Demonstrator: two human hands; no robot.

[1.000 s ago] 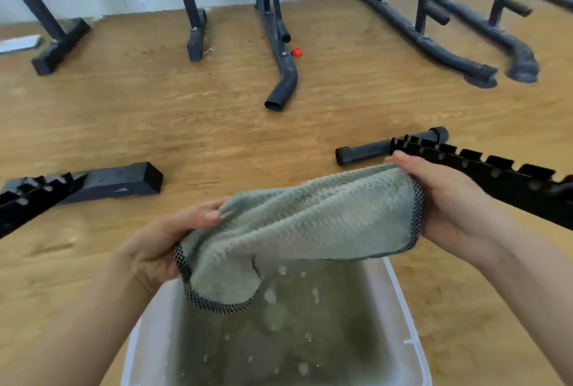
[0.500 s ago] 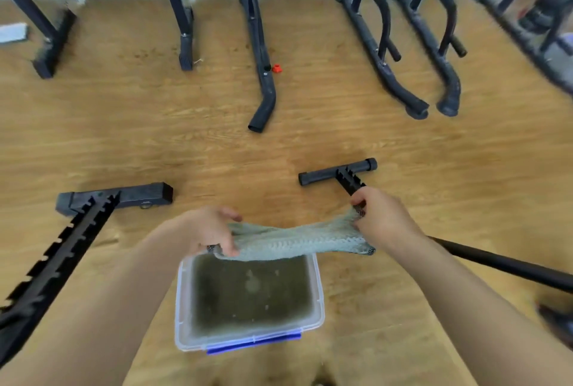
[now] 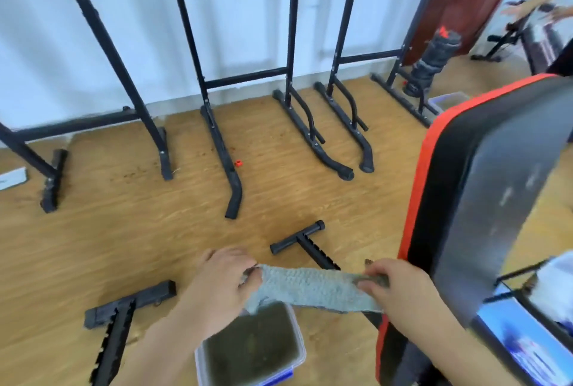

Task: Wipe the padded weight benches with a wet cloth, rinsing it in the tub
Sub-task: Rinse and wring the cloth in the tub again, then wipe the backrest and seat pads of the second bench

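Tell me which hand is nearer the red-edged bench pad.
Right. The right hand pinches one end of the cloth just beside the bench pad, at its red edge; the left hand holds the other end near the tub, farther away.

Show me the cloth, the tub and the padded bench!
cloth [image 3: 310, 288], head view, middle of the stretched fabric
tub [image 3: 300, 339], head view, its right rim
padded bench [image 3: 496, 199], head view, black top of the pad
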